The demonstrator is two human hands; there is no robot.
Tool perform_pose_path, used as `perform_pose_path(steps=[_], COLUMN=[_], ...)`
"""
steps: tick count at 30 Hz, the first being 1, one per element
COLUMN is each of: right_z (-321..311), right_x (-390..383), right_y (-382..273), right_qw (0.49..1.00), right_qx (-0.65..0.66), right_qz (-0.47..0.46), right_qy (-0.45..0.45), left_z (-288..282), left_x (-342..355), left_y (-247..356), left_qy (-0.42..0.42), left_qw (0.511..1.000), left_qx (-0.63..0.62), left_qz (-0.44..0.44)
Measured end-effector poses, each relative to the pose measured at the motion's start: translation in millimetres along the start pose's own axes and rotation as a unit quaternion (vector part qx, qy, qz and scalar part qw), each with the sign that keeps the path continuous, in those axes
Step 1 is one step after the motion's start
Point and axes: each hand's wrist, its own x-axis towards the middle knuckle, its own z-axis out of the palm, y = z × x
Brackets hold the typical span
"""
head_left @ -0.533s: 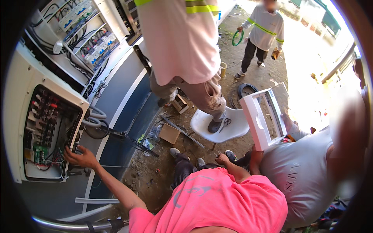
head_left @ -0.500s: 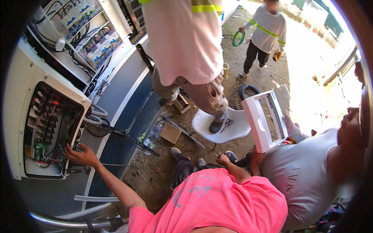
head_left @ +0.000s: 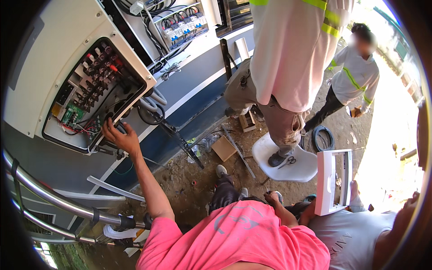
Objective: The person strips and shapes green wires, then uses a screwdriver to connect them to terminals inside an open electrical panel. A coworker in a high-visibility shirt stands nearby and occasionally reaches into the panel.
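Note:
My left hand (head_left: 121,137) is at the lower right edge of an open white electrical box (head_left: 137,67), its fingers curled round a dark fitting (head_left: 120,127) there. Inside the box, black terminals (head_left: 92,87) with red and white caps stand in rows above a green circuit board (head_left: 74,116). Close to my left fingers, grey corrugated conduits (head_left: 155,100) loop out of the box's side. Lower down, in front of my pink shirt, my right hand (head_left: 272,196) is closed round something thin and small that I cannot make out.
A person in a reflective-striped shirt (head_left: 292,54) stands on a white chair (head_left: 294,168) with scissors (head_left: 291,160). At right, someone in grey holds a white frame (head_left: 326,182). Metal rails (head_left: 63,198) cross at lower left. An open breaker cabinet (head_left: 182,27) is above.
My view has swung left, so things sit further right. The person in the background has walked closer; the green coil they carried no longer shows. My left hand stays at the box's edge.

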Motion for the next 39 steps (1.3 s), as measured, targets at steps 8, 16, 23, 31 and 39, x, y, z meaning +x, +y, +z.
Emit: perform_pose_path(steps=[8,16,23,31,39], right_z=[9.6,37.6,27.3,19.2,36.8], right_x=[15.0,36.2,19.1,1.0,49.9], right_y=[10.6,36.8,24.3,11.6,-5.5], right_qw=[0.999,0.999,0.999,0.999,0.99], right_qx=[-0.025,0.017,0.008,0.032,0.129], right_qz=[-0.025,-0.023,-0.009,-0.025,0.008], right_qy=[0.014,0.044,0.041,0.022,-0.059], left_z=[3.2,4.9,7.5,3.1,-9.6], left_x=[-2.5,-3.7,-4.5,-1.9,0.3], left_y=[-0.8,-6.4,-9.8,-6.7,-0.8], left_qy=[-0.001,0.001,0.012,0.008,-0.034], left_qw=[1.0,1.0,1.0,1.0,0.999], left_qx=[0.01,0.003,0.006,-0.009,-0.034], left_qz=[-0.021,-0.015,0.001,0.005,-0.016])
